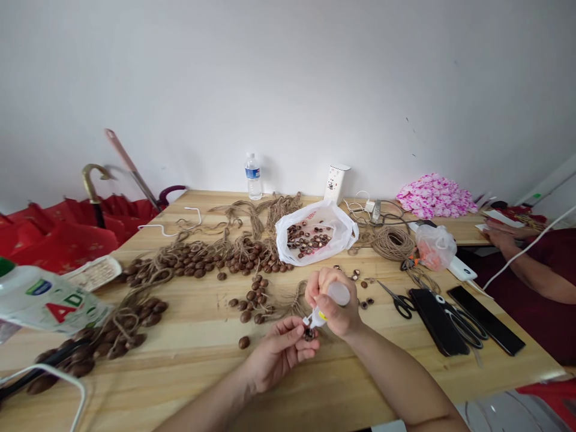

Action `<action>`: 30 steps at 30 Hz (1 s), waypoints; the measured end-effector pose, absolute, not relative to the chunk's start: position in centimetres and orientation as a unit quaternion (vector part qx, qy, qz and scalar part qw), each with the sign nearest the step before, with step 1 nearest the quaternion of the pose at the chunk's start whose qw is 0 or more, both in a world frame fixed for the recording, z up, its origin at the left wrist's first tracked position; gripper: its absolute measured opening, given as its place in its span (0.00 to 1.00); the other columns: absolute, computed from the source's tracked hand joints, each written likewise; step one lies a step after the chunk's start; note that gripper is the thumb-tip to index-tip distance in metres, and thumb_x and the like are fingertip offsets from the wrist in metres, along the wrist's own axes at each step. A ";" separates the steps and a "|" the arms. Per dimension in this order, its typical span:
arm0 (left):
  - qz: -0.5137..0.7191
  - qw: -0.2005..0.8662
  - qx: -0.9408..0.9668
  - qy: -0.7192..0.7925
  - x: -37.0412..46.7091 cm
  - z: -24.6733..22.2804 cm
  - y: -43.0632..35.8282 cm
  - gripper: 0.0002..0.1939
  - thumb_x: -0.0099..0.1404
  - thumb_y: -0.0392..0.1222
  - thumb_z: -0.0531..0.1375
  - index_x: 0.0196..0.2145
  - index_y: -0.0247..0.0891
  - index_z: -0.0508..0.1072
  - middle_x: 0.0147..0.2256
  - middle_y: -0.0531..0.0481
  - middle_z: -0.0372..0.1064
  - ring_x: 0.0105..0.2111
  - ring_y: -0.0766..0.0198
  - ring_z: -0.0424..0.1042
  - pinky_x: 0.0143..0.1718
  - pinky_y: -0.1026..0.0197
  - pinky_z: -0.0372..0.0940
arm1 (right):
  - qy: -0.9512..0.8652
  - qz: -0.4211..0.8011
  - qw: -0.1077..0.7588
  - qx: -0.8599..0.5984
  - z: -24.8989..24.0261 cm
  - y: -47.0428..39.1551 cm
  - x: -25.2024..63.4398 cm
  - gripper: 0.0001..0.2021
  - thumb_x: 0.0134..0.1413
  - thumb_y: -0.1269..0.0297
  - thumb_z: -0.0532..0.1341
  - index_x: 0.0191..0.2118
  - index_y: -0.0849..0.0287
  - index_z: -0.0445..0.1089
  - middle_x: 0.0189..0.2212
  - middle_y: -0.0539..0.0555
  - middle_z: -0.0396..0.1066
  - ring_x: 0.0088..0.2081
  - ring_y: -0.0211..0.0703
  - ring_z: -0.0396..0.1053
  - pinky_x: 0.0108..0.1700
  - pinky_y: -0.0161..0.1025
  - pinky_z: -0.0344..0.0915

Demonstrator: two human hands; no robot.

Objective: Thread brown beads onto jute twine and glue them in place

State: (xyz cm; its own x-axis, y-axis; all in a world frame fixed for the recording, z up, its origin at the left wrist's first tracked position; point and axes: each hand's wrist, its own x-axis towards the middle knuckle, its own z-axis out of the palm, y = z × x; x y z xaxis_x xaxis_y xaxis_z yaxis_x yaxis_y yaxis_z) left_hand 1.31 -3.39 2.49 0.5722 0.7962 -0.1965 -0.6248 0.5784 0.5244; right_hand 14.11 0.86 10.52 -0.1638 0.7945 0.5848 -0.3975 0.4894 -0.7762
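Between the fingertips of my left hand (281, 354) is an opened brown nut shell (308, 334), its dark hollow facing up. My right hand (335, 303) is closed around a small white glue bottle (318, 317), tipped down so its nozzle is at the shell. Beyond the hands, a white plastic bag (310, 258) holds many shell pieces. Strings of brown nuts (193, 261) tied with twine lie to the left of the bag. A few shell pieces (363, 305) rest to the right of my right hand.
Right side: black scissors (402, 305), phones (438, 321), larger scissors (461, 321), a twine coil (393, 243) and pink-white material (434, 197). A water bottle (253, 177) stands near the wall. A large white bottle (49, 300) is at left. Another person's arm (535, 261) is far right.
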 end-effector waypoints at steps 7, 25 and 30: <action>0.404 0.869 0.193 0.212 1.3 2.7 -3.3 0.03 0.59 0.31 0.60 0.33 0.31 0.73 0.32 0.41 0.77 0.37 0.58 0.76 0.41 0.59 0.67 | -0.594 0.479 0.624 -0.168 10.2 0.9 14.1 0.14 0.47 0.60 0.63 0.22 0.57 0.57 0.21 0.47 0.55 0.24 0.37 0.58 0.23 0.36 0.55; 0.398 0.878 0.201 0.176 1.5 2.9 -3.5 0.03 0.59 0.32 0.60 0.31 0.31 0.75 0.29 0.45 0.74 0.28 0.66 0.73 0.30 0.63 0.64 | -0.584 0.481 0.631 -0.171 10.4 0.7 13.8 0.14 0.47 0.61 0.63 0.22 0.57 0.57 0.21 0.46 0.55 0.23 0.36 0.57 0.22 0.36 0.55; 0.404 0.876 0.186 0.190 1.4 3.0 -3.4 0.02 0.56 0.31 0.62 0.30 0.31 0.75 0.26 0.46 0.73 0.26 0.68 0.70 0.30 0.65 0.63 | -0.584 0.487 0.630 -0.160 10.5 0.7 13.8 0.14 0.48 0.60 0.63 0.22 0.57 0.57 0.21 0.46 0.54 0.23 0.36 0.57 0.23 0.35 0.54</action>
